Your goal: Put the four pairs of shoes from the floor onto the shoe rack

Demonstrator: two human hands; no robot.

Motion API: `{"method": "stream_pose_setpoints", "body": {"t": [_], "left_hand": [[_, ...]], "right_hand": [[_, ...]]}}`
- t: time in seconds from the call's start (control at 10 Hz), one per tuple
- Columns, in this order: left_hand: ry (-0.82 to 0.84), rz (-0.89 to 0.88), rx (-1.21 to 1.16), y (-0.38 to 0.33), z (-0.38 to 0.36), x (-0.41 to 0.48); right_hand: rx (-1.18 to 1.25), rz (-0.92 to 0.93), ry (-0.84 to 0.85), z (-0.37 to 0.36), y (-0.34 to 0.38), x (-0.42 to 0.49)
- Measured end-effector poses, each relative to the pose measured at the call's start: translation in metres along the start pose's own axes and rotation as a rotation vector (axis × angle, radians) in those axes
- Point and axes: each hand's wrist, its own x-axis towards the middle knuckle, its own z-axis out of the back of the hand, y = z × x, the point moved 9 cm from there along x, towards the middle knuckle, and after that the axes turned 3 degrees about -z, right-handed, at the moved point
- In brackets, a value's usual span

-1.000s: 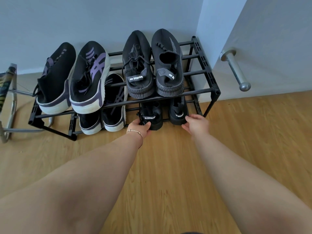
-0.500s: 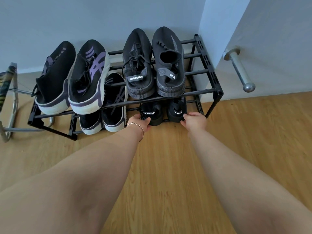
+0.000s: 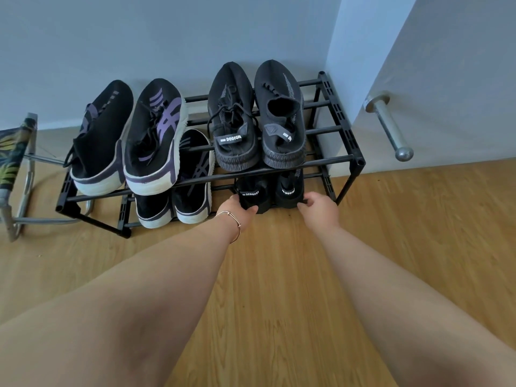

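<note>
A black two-tier shoe rack (image 3: 347, 135) stands against the wall. Its top tier holds a black-and-purple pair (image 3: 150, 141) on the left and a black knit pair (image 3: 233, 121) on the right. Another black-and-purple pair (image 3: 192, 177) sits on the lower tier's left side. Two black shoes sit on the lower right, mostly hidden under the top tier. My left hand (image 3: 240, 212) grips the heel of the left black shoe (image 3: 252, 196). My right hand (image 3: 319, 208) grips the heel of the right black shoe (image 3: 289, 191).
A door with a long metal handle (image 3: 391, 127) stands just right of the rack. A metal-framed chair (image 3: 25, 191) with patterned fabric is at the far left. Wooden floor (image 3: 279, 275) stretches in front of the rack.
Both hands have moved forward, sliding the two black shoes deeper under the top tier. The other shoes have not moved.
</note>
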Motion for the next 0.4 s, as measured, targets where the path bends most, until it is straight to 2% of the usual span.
{"method": "stream_pose_setpoints", "body": {"t": [0.1,0.2,0.3,0.4], "left_hand": [[0.012,-0.103,0.257,-0.004,0.005,-0.002],[-0.037,-0.231,0.612,-0.008,0.009,-0.009],[-0.121,-0.326,0.814,-0.011,0.013,-0.02],[-0.165,-0.332,0.839,-0.002,0.017,-0.027]], "right_hand": [[-0.264,0.103,-0.006,-0.001,0.009,-0.006],[-0.539,0.207,-0.036,-0.002,0.02,-0.012],[-0.761,0.343,-0.078,-0.006,0.04,-0.025],[-0.867,0.371,-0.086,-0.012,0.048,-0.034]]}}
